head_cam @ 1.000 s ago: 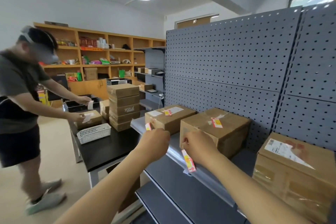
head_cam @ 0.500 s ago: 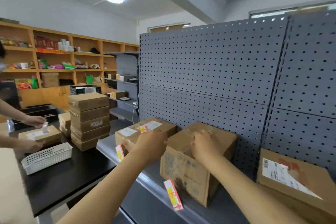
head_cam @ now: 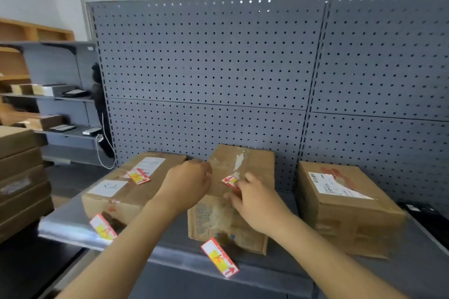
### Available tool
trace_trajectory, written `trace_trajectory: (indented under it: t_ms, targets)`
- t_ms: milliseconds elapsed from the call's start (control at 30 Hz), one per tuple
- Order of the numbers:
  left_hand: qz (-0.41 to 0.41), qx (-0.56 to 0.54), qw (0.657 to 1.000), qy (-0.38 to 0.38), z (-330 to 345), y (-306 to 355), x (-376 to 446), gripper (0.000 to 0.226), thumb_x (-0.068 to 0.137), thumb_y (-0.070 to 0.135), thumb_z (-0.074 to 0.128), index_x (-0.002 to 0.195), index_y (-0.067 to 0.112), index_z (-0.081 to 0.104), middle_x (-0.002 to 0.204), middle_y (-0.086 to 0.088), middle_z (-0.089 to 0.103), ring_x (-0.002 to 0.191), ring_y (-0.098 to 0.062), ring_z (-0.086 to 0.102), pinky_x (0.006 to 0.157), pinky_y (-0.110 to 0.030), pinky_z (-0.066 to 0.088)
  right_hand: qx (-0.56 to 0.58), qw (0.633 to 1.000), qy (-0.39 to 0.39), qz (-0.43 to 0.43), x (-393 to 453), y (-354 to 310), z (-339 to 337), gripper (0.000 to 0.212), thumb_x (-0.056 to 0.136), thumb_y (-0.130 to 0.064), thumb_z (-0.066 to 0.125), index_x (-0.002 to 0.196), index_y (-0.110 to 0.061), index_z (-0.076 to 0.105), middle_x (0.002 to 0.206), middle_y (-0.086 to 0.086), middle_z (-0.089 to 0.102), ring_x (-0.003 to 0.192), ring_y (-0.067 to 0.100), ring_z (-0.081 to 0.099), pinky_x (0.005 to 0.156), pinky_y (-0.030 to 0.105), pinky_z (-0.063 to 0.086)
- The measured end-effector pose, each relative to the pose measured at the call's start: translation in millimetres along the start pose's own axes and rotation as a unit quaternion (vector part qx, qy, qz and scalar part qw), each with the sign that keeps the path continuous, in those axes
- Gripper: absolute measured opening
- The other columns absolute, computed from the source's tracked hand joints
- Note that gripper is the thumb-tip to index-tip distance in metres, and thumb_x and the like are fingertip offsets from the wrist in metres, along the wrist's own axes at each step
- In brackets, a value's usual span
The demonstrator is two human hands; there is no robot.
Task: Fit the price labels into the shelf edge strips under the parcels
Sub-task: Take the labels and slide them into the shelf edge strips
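Three cardboard parcels sit on the grey shelf [head_cam: 73, 223] against the pegboard back panel [head_cam: 206, 60]. Left parcel [head_cam: 136, 189], middle parcel [head_cam: 233, 213], right parcel [head_cam: 345, 211].

I see my left hand [head_cam: 187, 184] on the upper left edge of the middle parcel, fingers curled over that edge; it grips the box itself and no label.

My right hand [head_cam: 252, 201] lies on top of the middle parcel, fingers bent, touching a red-and-yellow price label [head_cam: 229, 181] that rests on the box top. I cannot tell whether the fingers pinch the label or only press on it.

Label positions:
- One label [head_cam: 138, 175] lies loose on top of the left parcel, beside its white shipping sticker.
- One label [head_cam: 103, 227] sits at the shelf edge strip [head_cam: 170, 253] under the left parcel, tilted.
- One label [head_cam: 220, 257] sits at the strip under the middle parcel, also tilted, its lower end hanging past the strip.

I see no label at the strip under the right parcel in this view.

Stacked flat boxes [head_cam: 21, 177] stand at far left, apart from the shelf.
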State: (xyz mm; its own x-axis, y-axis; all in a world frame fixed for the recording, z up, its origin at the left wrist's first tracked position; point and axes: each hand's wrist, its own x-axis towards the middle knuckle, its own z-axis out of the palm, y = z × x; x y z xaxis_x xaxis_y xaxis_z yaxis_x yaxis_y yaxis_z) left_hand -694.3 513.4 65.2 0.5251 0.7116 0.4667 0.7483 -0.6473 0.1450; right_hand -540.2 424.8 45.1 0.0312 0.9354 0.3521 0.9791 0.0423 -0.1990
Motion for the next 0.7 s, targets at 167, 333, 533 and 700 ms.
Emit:
trace_trajectory:
  t_ms: [167, 333, 533, 700]
  targets:
    - [0.059, -0.021, 0.998, 0.010, 8, 12, 0, 0.021, 0.092, 0.025, 0.046, 0.100, 0.020, 0.065, 0.099, -0.001, 0.065, 0.084, -0.023, 0.062, 0.070, -0.032, 0.050, -0.060, 0.998, 0.021, -0.007, -15, -6, -7, 0.026, 0.097, -0.031, 0.049, 0.107, -0.011, 0.062, 0.111, 0.002, 0.050, 0.090, 0.026, 0.057, 0.065, 0.035, 0.045]
    - [0.121, -0.053, 0.991, 0.028, 11, 40, 0, 0.022, 0.093, 0.026, 0.047, 0.105, 0.020, 0.064, 0.097, -0.001, 0.067, 0.080, -0.021, 0.063, 0.069, -0.036, 0.054, -0.059, 0.994, 0.094, -0.023, -39, 7, -14, 0.021, 0.096, -0.021, 0.048, 0.096, -0.010, 0.066, 0.096, 0.003, 0.055, 0.086, 0.024, 0.057, 0.069, 0.041, 0.051]
    - [0.219, -0.067, 0.973, -0.001, 11, 107, -13, 0.023, 0.095, 0.032, 0.045, 0.112, 0.023, 0.057, 0.102, 0.000, 0.066, 0.089, -0.023, 0.062, 0.071, -0.035, 0.052, -0.047, 0.975, 0.206, 0.063, -106, 63, -44, 0.012, 0.089, -0.022, 0.064, 0.097, -0.021, 0.073, 0.081, -0.004, 0.067, 0.078, 0.017, 0.056, 0.069, 0.032, 0.043]
    - [0.342, -0.098, 0.935, 0.002, 13, 197, -37, 0.021, 0.093, 0.031, 0.049, 0.106, 0.018, 0.058, 0.103, -0.001, 0.064, 0.090, -0.025, 0.061, 0.072, -0.034, 0.048, 0.021, 0.964, 0.203, 0.170, -200, 98, -70, 0.018, 0.089, -0.013, 0.062, 0.101, -0.023, 0.070, 0.096, -0.007, 0.071, 0.089, 0.012, 0.062, 0.079, 0.032, 0.051]
